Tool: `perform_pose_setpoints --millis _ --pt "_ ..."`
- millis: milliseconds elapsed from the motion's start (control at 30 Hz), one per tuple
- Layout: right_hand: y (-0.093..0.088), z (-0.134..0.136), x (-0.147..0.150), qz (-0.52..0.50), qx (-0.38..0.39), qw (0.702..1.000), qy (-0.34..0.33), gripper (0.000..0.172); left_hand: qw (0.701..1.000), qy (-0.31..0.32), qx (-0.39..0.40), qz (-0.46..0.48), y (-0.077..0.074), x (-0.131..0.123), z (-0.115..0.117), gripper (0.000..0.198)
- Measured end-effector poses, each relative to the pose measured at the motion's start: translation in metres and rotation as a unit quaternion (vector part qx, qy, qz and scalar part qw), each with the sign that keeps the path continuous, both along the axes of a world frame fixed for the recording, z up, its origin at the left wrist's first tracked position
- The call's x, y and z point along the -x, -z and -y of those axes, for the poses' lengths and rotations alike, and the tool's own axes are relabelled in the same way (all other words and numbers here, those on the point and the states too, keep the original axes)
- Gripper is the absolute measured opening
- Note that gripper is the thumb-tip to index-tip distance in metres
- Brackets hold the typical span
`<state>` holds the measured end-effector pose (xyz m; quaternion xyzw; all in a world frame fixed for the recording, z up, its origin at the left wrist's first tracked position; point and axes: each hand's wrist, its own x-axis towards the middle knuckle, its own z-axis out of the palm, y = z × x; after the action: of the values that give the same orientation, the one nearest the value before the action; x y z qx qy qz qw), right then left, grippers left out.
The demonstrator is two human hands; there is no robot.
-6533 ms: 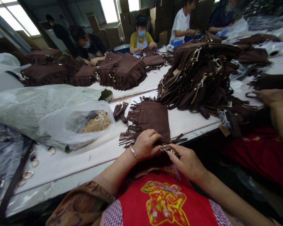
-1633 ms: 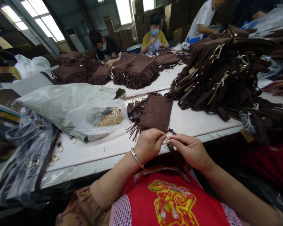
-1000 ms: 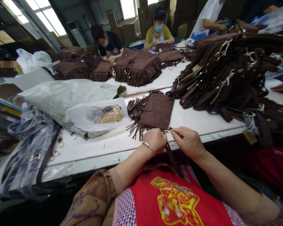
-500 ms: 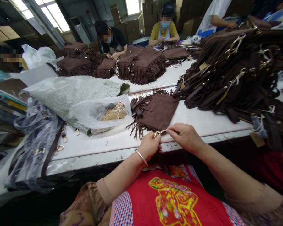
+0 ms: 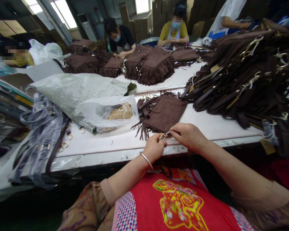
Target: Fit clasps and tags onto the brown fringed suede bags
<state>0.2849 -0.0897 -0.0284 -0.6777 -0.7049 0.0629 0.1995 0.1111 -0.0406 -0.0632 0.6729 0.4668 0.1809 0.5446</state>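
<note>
1. The fingers [image 5: 159, 140] of the left hand [image 5: 155, 148] and the fingers [image 5: 175, 132] of the right hand [image 5: 188, 136] are pinched shut on one small metal clip [image 5: 163, 136]. Both hands hold it together, and the fingertips almost touch.
2. The metal clip sits just over the near edge of the table [image 5: 204, 123]. It is right beside the near edge of a brown bag [image 5: 165, 114]. The clip is too small to tell if it is hooked to the bag or only close to it.
3. The brown bag lies flat on the table, with its fringe hanging to the left and near side. No long strap shows on it, so I think this bag is not finished.
4. A silver bracelet [image 5: 146, 159] is on the left wrist.
5. Left of the brown bag lies an open plastic bag [image 5: 96, 110] with tan tags [image 5: 121, 111] on white strings inside.
6. Farther left, many loose straps [image 5: 51, 150] with gold clips lie in thin plastic. They look like they are waiting to be used.
7. On the right is a big pile of bags [image 5: 243, 80] with straps and gold clips on them. I think those ones are done.
8. Far across the table there are more fringed bags [image 5: 149, 65], and other people [image 5: 174, 29] sit there at work.
</note>
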Motion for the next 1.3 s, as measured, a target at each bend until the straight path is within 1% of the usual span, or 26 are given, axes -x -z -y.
perform_pose_setpoints --millis 233,400,500,533,600,667,733,767,833,867,900,933,967,1033,1067,1100,1133,1233,1300 --pt "0.000 -0.006 0.002 0.057 0.024 0.998 -0.032 0.022 0.998 0.019 -0.066 -0.004 0.000 0.003 0.001 0.029" --pt "-0.002 -0.009 0.005 0.101 0.032 0.993 -0.060 0.025 0.993 0.002 -0.106 -0.048 -0.005 0.005 0.004 0.026" --pt "-0.002 -0.009 0.008 0.118 0.038 0.988 -0.094 0.021 0.988 -0.001 -0.136 -0.069 -0.009 0.008 0.003 0.032" --pt "-0.002 -0.009 0.009 0.118 0.041 0.986 -0.106 0.019 0.988 0.001 -0.136 -0.073 -0.012 0.008 0.001 0.034" --pt "-0.001 -0.009 0.011 0.106 0.047 0.986 -0.118 0.020 0.991 0.015 -0.106 -0.074 -0.020 0.009 -0.005 0.041" --pt "0.000 -0.011 0.015 0.077 0.059 0.990 -0.102 0.027 0.994 0.055 -0.058 -0.071 -0.034 0.010 -0.015 0.048" --pt "0.000 -0.015 0.019 0.046 0.073 0.993 -0.079 0.036 0.989 0.116 -0.049 -0.077 -0.050 0.010 -0.029 0.055" --pt "0.001 -0.017 0.021 0.034 0.080 0.994 -0.072 0.037 0.982 0.154 -0.069 -0.084 -0.058 0.010 -0.037 0.057" --pt "0.002 -0.023 0.023 0.017 0.094 0.993 -0.064 0.029 0.957 0.232 -0.140 -0.101 -0.071 0.010 -0.053 0.053" --pt "0.003 -0.026 0.023 0.009 0.101 0.993 -0.058 0.027 0.941 0.264 -0.181 -0.110 -0.074 0.010 -0.059 0.048" --pt "0.004 -0.029 0.023 -0.001 0.109 0.993 -0.049 0.029 0.925 0.278 -0.228 -0.121 -0.074 0.010 -0.065 0.041" --pt "0.006 -0.032 0.023 -0.015 0.117 0.992 -0.040 0.033 0.912 0.269 -0.280 -0.134 -0.072 0.010 -0.068 0.034" --pt "0.008 -0.034 0.021 -0.031 0.124 0.991 -0.033 0.037 0.899 0.238 -0.338 -0.146 -0.068 0.011 -0.069 0.028" --pt "0.013 -0.039 0.018 -0.064 0.134 0.989 -0.029 0.039 0.871 0.145 -0.444 -0.152 -0.053 0.014 -0.063 0.019" --pt "0.015 -0.041 0.016 -0.079 0.136 0.987 -0.028 0.038 0.860 0.106 -0.477 -0.145 -0.043 0.016 -0.057 0.016" --pt "0.017 -0.042 0.014 -0.093 0.138 0.986 -0.029 0.037 0.856 0.082 -0.492 -0.135 -0.034 0.018 -0.049 0.014" --pt "0.019 -0.043 0.013 -0.105 0.139 0.984 -0.029 0.036 0.859 0.073 -0.490 -0.125 -0.024 0.020 -0.042 0.014" --pt "0.022 -0.046 0.009 -0.129 0.141 0.981 -0.029 0.035 0.878 0.090 -0.451 -0.130 -0.001 0.023 -0.023 0.012" --pt "0.023 -0.047 0.009 -0.138 0.140 0.980 -0.025 0.034 0.881 0.108 -0.434 -0.157 0.007 0.020 -0.017 0.015"
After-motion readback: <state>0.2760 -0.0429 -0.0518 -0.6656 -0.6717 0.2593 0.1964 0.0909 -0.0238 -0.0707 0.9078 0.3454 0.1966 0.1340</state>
